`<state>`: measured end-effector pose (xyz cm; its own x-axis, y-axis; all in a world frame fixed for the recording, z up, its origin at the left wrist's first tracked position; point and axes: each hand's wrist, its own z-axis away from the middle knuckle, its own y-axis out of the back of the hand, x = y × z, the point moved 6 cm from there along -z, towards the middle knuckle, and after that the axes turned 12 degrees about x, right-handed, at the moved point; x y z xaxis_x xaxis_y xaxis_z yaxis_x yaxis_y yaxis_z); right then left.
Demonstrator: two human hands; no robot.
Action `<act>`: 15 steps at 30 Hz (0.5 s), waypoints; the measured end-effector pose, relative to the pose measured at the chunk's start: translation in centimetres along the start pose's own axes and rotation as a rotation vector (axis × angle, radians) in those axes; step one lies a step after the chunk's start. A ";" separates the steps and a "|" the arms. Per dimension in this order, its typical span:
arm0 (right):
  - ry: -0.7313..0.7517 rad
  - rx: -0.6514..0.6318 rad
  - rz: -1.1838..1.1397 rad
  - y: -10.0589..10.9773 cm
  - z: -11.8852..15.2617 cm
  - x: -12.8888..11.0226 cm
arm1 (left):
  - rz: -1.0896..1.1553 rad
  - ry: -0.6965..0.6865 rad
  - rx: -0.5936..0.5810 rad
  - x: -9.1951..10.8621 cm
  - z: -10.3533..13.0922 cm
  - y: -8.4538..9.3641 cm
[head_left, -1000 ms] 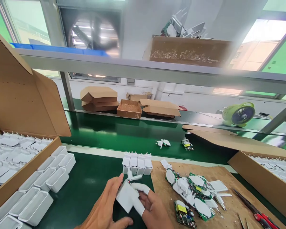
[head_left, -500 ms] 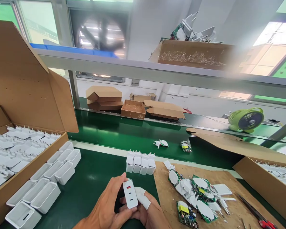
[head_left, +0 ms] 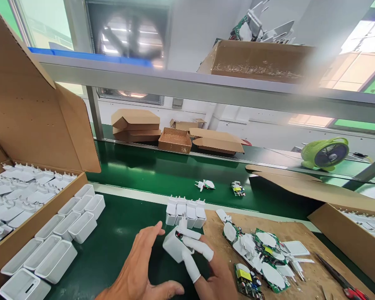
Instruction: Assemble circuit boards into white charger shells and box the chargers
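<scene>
Four chargers (head_left: 191, 211) beyond right fingers (head_left: 191, 266)

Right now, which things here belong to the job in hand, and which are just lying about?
Seemingly the job's:
white case in the right hand
open white cases at left
pronged white blocks in a row
circuit boards on the brown sheet

Seemingly just lying about:
green fan
cardboard boxes along the back

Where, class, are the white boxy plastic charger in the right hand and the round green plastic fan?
White boxy plastic charger (head_left: 172, 246): head view, on its case's outer wall.
Round green plastic fan (head_left: 331, 155): head view, on its dark front grille.
</scene>
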<state>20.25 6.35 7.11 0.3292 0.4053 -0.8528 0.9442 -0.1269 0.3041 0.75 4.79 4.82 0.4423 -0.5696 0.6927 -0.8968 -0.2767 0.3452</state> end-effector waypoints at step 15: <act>0.316 -0.179 0.245 -0.6 0.5 -1.8 | 0.097 0.039 -0.004 -0.7 0.6 -0.3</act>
<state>19.10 5.26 8.22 0.4963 0.6433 -0.5829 0.8120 -0.1064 0.5739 0.75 4.81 3.86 0.3530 -0.5627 0.7475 -0.9356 -0.2181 0.2776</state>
